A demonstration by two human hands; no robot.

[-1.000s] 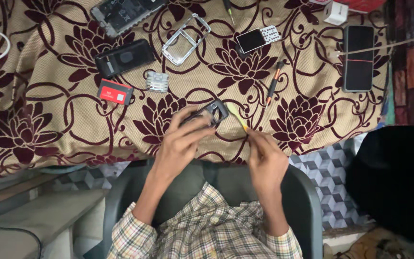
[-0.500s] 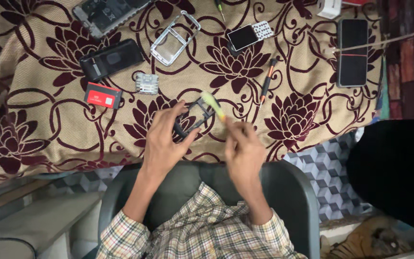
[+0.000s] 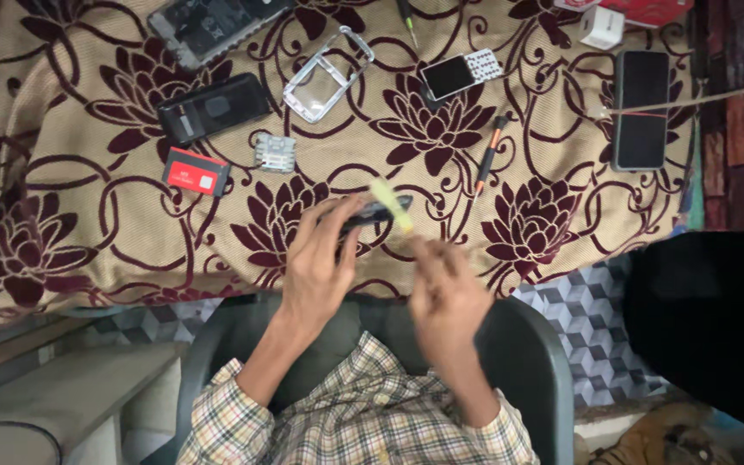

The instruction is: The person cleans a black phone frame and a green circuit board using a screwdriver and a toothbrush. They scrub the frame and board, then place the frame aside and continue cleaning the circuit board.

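My left hand (image 3: 325, 263) kept its grip clenched around the small dark phone part (image 3: 372, 211) at the centre of the frame, over the flowered cloth (image 3: 71, 172) on the desk, as half a second before. My right hand (image 3: 445, 288), blurred, grasped the yellow-green tool (image 3: 392, 205); its tip had swung up and now lay across the part. The orange-and-black screwdriver (image 3: 488, 155), the red card (image 3: 195, 172) and the silver frame (image 3: 329, 73) lay where they had been.

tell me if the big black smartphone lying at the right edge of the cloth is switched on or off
Off, as far as can be seen: the big black smartphone lies flat with a dark, unlit screen.
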